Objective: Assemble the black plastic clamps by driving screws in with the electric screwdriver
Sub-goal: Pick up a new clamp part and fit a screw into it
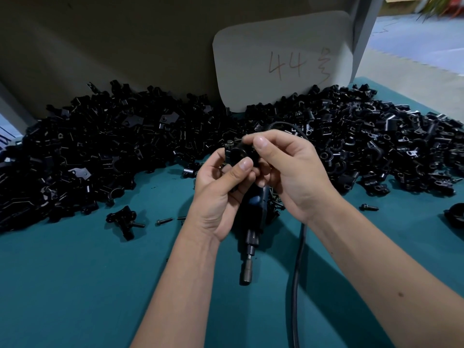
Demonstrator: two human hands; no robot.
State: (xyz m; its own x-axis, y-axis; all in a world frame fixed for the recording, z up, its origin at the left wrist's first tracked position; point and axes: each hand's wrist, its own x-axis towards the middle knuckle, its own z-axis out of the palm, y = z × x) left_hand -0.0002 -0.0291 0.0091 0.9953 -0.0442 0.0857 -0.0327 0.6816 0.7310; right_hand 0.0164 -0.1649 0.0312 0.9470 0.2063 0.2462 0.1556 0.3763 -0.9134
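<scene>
Both hands meet above the middle of the teal table (75, 285) and share one black clamp (237, 153). The left hand (221, 194) grips it from below, thumb pressed on its near face, the other fingers curled behind and mostly hidden. The right hand (288, 169) pinches at the clamp's upper right, thumb tip on top; what sits between its fingertips is too small and dark to tell. A small screw head (229, 143) shows at the clamp's upper left corner; its shank is hidden.

Under the hands lies the screwdriver (252, 222), flat on the table, bit end toward the viewer. Its body is largely covered by the left palm and wrist, and only the chuck and metal tip show plainly. Its cord (297, 285) runs down past the right forearm and is cut off at the bottom edge; another loop shows above the right hand.

A long pile of clamp parts (100, 151) fills the far side of the table from left to right, the pieces so dark and tangled that single shapes are hard to make out. One assembled clamp (123, 221) lies apart at the near left, with a loose screw (163, 221) just beside it. Another screw (369, 207) lies to the right. A dark round object (455, 217) is cut off by the right edge. A grey card (283, 59) marked "44" leans against the back wall, its foot buried in the pile.
</scene>
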